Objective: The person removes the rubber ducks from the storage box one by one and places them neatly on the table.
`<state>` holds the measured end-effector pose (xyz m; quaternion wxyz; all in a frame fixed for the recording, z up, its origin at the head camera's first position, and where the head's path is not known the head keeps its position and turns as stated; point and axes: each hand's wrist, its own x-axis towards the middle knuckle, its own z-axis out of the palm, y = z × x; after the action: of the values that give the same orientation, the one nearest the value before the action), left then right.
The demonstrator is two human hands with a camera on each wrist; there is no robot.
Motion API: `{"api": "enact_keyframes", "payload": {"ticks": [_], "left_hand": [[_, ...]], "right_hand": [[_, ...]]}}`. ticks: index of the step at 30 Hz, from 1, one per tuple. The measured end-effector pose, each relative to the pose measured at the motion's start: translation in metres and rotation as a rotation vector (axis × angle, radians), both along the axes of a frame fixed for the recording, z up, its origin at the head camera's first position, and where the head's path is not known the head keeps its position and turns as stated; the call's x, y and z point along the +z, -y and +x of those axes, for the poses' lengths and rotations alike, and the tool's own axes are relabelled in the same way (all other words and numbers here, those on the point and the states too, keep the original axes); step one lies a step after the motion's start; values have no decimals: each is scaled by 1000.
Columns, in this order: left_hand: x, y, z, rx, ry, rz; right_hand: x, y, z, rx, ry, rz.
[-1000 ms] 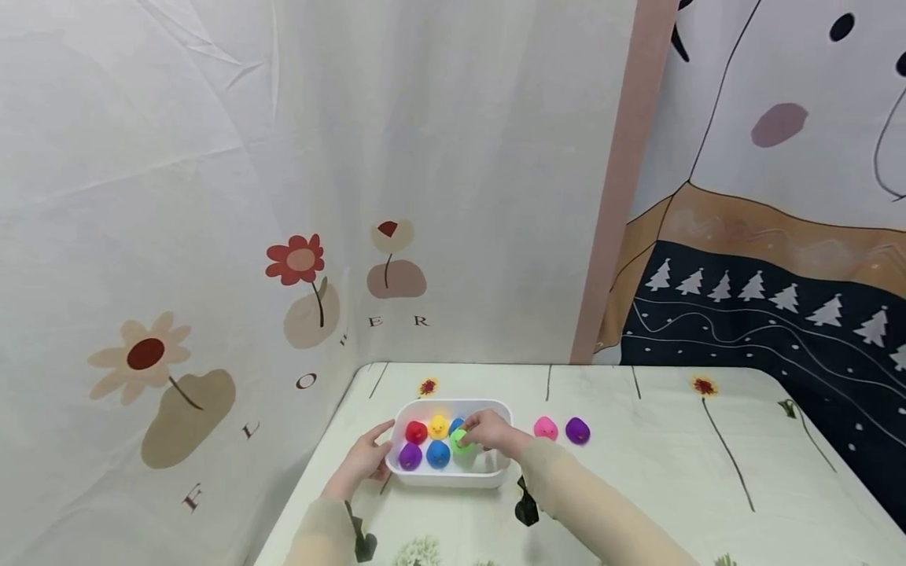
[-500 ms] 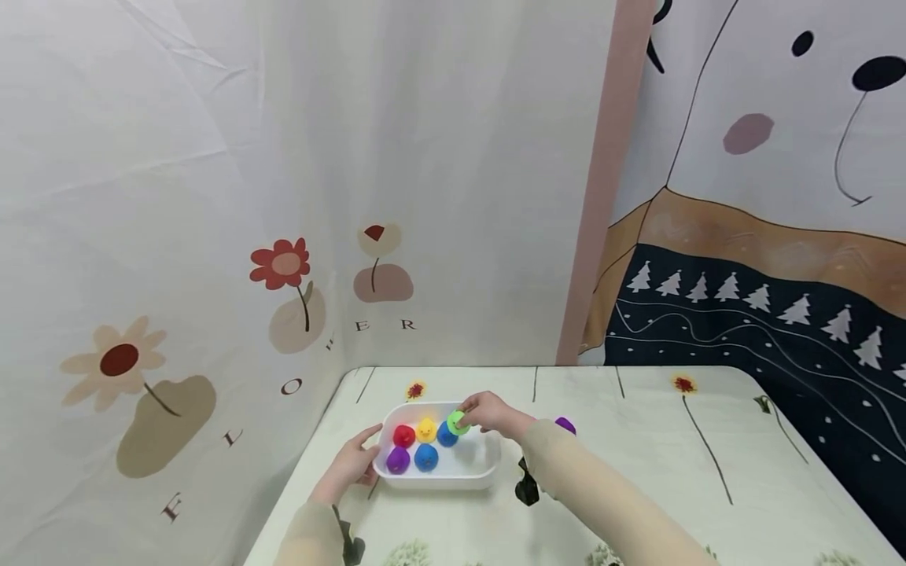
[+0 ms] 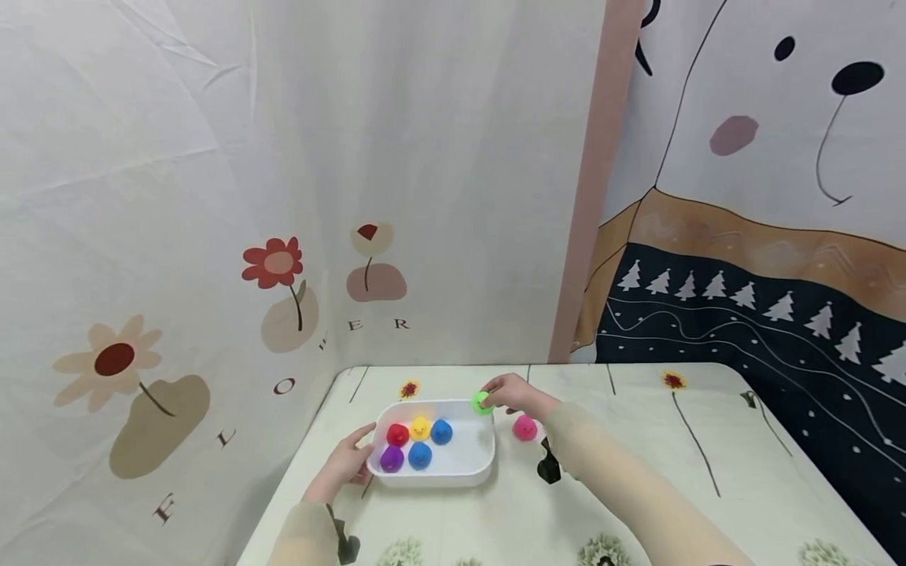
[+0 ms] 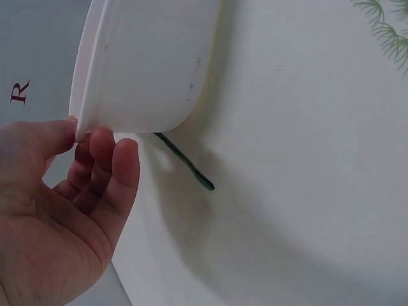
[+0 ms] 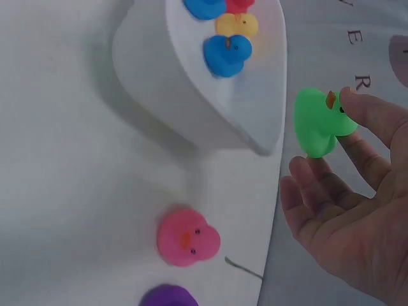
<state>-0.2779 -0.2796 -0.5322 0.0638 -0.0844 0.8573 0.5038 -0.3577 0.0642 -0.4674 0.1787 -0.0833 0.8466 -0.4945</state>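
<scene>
A white plastic tub (image 3: 432,479) stands on the table, and my left hand (image 3: 344,464) pinches its left rim between thumb and fingers, as the left wrist view shows. Inside the tub sit a red duck (image 3: 398,435), a yellow duck (image 3: 421,428), a purple duck (image 3: 392,459) and two blue ducks, one (image 3: 442,431) behind the other (image 3: 420,456). Over the tub's far right corner, my right hand (image 3: 520,393) holds a green rubber duck (image 5: 313,124) by its head between thumb and fingers.
On the table right of the tub lies a pink duck (image 3: 524,428), with a purple duck (image 5: 169,297) near it in the right wrist view. A flower-printed cloth (image 3: 637,472) covers the table. A printed curtain (image 3: 453,196) hangs behind.
My right hand has lifted the green duck out from among the others and carried it right, to the tub's far right corner. My left hand stays on the rim. The head view has shifted slightly.
</scene>
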Motion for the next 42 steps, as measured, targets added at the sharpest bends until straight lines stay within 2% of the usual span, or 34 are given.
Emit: {"api": "enact_keyframes", "payload": {"ticks": [16, 27, 35, 42], "left_hand": [[-6, 0, -4, -1, 4, 21], [-6, -1, -5, 5, 12, 48], [0, -2, 0, 11, 10, 44], [-1, 0, -1, 15, 21, 42]], "right_hand": [[-1, -50, -8, -32, -10, 9], [1, -77, -10, -53, -3, 5], [0, -95, -11, -62, 10, 29], [-4, -114, -11, -77, 15, 64]]}}
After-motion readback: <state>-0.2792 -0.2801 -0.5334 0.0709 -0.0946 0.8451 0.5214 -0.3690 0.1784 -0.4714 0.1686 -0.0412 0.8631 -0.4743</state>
